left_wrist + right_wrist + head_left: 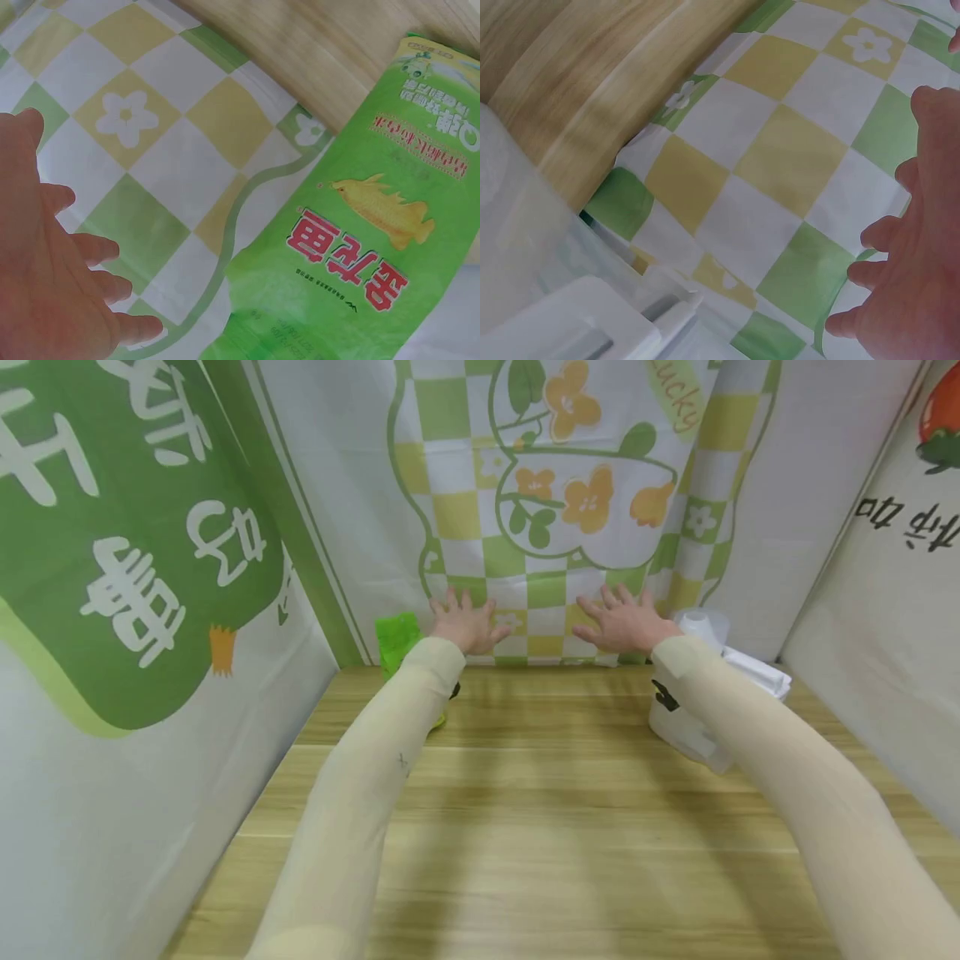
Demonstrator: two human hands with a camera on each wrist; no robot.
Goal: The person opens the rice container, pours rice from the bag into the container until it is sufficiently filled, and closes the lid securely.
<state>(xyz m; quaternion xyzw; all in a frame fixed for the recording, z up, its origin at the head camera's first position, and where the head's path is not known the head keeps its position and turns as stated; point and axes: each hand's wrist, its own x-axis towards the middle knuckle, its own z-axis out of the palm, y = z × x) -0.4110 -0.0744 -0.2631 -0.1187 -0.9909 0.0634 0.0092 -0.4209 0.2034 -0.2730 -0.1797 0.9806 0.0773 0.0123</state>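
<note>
Both arms reach forward in pale sleeves. My left hand [467,625] has its fingers spread before the checked curtain [543,589] and holds nothing. Beside and partly behind that wrist stands a bright green printed bag [397,639]; the left wrist view shows a golden fish and red characters on the green bag [382,210]. My right hand [628,622], also spread and holding nothing, is near a translucent white plastic container [686,735], partly hidden by the sleeve. A white latch-like part [577,322] of it shows in the right wrist view. Whether the fingertips touch the curtain, I cannot tell.
A wood-grain tabletop [517,827] runs below both arms. On the left hangs a green and white cloth [150,568] with large characters. A white cloth [892,635] with a tomato print closes off the right side.
</note>
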